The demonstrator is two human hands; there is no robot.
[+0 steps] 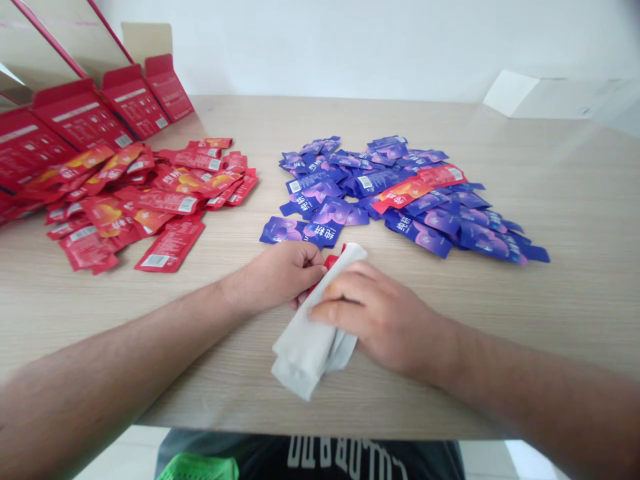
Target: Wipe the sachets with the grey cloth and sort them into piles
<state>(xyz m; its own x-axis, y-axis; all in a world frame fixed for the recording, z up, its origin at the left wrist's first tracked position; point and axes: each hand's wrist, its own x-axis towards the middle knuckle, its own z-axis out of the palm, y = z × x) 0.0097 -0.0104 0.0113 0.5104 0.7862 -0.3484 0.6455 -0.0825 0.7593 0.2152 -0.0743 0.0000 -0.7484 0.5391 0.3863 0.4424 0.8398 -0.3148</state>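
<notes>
My right hand [373, 307] grips a folded white cloth-like bundle [307, 340] near the table's front edge, thumb and fingers pressed on its upper part. Just left of it, my left hand [290, 270] is closed in a pinch at a red packet [331, 261], which shows only in part between the hand and the white bundle. Beyond my hands lies a spread pile of purple packets [320, 193], with red packets [420, 187] resting on its right part. A heap of red packets [165, 200] lies to the left.
Several red boxes [80, 113] with raised flaps stand at the back left beside the red heap. A white box-like object [525, 98] sits at the far right against the wall. Below the table's front edge, something green [200, 467] shows near my lap.
</notes>
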